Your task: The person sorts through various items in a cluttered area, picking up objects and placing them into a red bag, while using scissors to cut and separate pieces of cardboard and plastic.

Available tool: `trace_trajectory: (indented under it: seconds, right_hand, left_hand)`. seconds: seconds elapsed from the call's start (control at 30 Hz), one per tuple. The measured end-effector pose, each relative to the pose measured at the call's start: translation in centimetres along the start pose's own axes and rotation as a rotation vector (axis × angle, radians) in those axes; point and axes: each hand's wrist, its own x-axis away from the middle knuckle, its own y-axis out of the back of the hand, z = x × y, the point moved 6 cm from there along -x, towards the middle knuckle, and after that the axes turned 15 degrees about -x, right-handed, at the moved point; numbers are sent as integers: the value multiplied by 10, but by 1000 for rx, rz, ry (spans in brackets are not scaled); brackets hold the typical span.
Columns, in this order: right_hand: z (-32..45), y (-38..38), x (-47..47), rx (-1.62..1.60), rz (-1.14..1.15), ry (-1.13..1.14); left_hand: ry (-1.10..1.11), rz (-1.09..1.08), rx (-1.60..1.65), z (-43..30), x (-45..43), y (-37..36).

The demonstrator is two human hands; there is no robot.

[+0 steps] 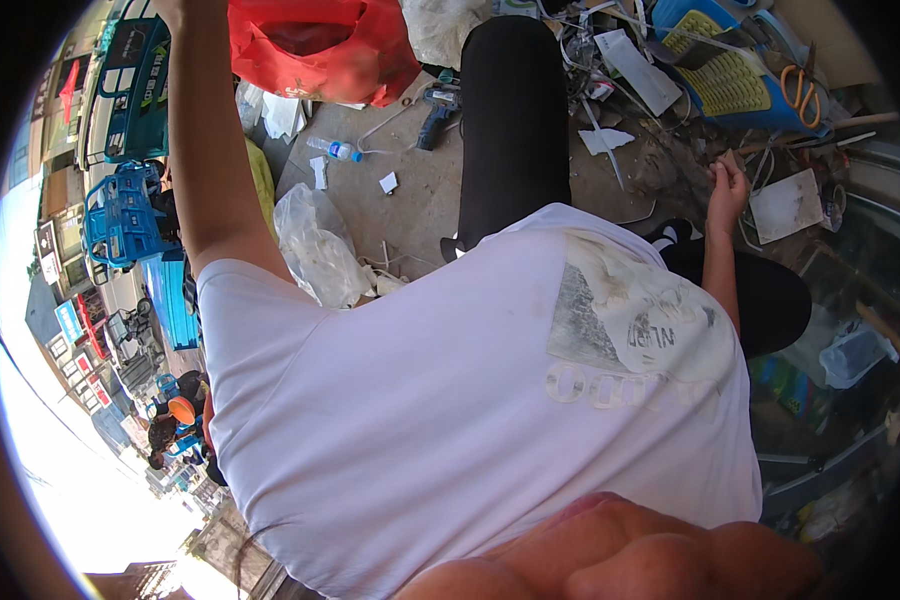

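Observation:
My right hand point(727, 187) is low at the right, beyond my bent knee, with thumb and fingers pinched on a small brown piece point(733, 160), perhaps cardboard. Close beside it lie a dirty white square sheet point(786, 205) and tangled pale strips. My left arm reaches up past the top left edge, and the left hand is out of view. In front of me are a red plastic bag point(390, 67), a dark cordless drill point(439, 112) on the ground and a plastic water bottle point(334, 148) lying on its side.
A blue basket point(780, 112) with a yellow perforated panel and orange-handled scissors point(799, 96) stands at the upper right. Clear plastic bags point(315, 244) and white scraps point(388, 182) litter the ground. A clear container point(857, 356) lies at the right. Blue vehicles point(124, 214) and people are at the left.

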Motion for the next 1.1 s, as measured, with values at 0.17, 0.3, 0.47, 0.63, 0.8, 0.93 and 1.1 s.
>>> trace_trajectory:
  seconds: [0.17,0.3,0.47,0.63,0.8,0.93,1.1]
  right_hand:
    - [-18,7,-2,19,10,-52]
    - [-26,12,-1,71,48,-89]
    - [-29,5,3,178,97,-142]
    - [-42,-2,3,289,204,-128]
    - [-51,-12,6,394,298,-130]
    - [-54,-5,8,419,317,-125]
    - [-48,-20,7,358,297,-88]
  left_hand:
    - [259,-110,-187,120,-18,112]
    - [471,-72,-312,196,8,158]
    - [627,-22,-547,232,30,206]
    - [667,271,-733,271,46,230]
    - [748,143,-649,328,117,222]
    - [730,221,-623,290,105,188]
    - [635,175,-812,285,83,200]
